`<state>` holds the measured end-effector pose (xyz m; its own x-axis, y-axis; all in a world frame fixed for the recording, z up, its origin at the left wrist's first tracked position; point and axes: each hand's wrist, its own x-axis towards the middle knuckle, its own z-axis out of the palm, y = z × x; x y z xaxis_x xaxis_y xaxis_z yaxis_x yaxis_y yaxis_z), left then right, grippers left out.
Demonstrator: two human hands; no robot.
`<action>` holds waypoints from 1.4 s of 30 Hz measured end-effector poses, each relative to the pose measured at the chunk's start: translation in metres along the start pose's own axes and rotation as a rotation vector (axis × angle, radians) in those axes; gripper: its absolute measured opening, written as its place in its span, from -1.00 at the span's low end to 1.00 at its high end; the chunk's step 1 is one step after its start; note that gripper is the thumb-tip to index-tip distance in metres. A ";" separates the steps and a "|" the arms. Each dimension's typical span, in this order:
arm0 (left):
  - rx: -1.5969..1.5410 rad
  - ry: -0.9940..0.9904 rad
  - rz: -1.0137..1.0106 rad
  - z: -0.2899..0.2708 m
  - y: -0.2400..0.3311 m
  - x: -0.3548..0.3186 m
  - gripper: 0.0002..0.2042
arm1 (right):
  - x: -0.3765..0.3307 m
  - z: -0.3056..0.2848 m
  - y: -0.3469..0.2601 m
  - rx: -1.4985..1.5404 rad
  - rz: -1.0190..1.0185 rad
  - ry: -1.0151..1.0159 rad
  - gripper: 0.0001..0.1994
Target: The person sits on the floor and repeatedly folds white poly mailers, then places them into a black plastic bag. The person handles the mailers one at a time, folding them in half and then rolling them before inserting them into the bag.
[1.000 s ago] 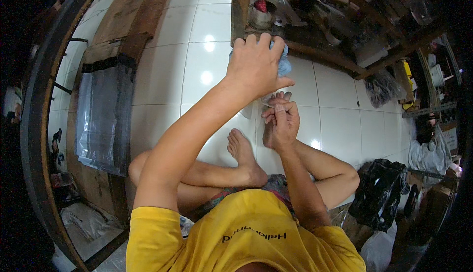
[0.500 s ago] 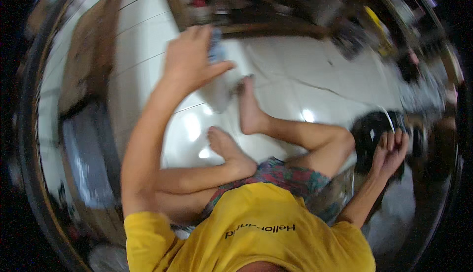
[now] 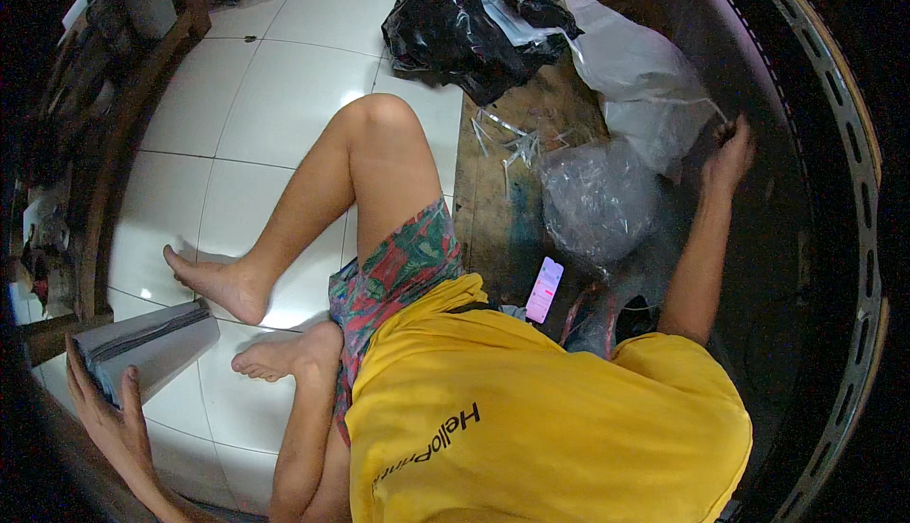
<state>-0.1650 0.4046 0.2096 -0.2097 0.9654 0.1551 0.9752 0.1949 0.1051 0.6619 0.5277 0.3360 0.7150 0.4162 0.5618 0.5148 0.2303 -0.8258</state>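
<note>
Tiled floor (image 3: 275, 87) lies beneath my left grip (image 3: 112, 422), which clasps the grey stack (image 3: 156, 341). My right grip (image 3: 730, 155) tightly pinches a pale strip (image 3: 695, 102): strip-handling, I judge; the next move calls for keeping it untangled.

Left hand (image 3: 106, 414) is covering the near end of the grey stack (image 3: 156, 343); left forearm (image 3: 156, 496) is running off the bottom edge. Right hand (image 3: 729, 155) is hiding where the white strip (image 3: 706, 103) ends, fingers (image 3: 728, 132) sitting murky in shade. Off its left, black plastic bag (image 3: 455, 35) is getting clipped up top. Between hands, phone (image 3: 543, 291) is showing text too small to read.
</note>
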 end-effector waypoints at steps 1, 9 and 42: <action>-0.018 0.050 0.048 -0.001 0.000 -0.002 -0.26 | 0.001 -0.003 0.011 -0.046 0.034 0.006 -0.82; 0.070 0.151 0.080 -0.003 0.016 -0.002 -0.24 | 0.076 -0.012 0.216 -0.862 -0.007 -0.099 -0.67; -0.683 0.943 -0.858 0.147 0.151 -0.035 0.03 | -0.621 0.375 -0.080 0.706 0.013 -2.343 -0.53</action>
<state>0.0004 0.4256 0.0752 -0.9326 0.0715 0.3537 0.3596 0.2649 0.8947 0.0000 0.5805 0.0346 -0.9851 0.1709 0.0214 0.0039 0.1464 -0.9892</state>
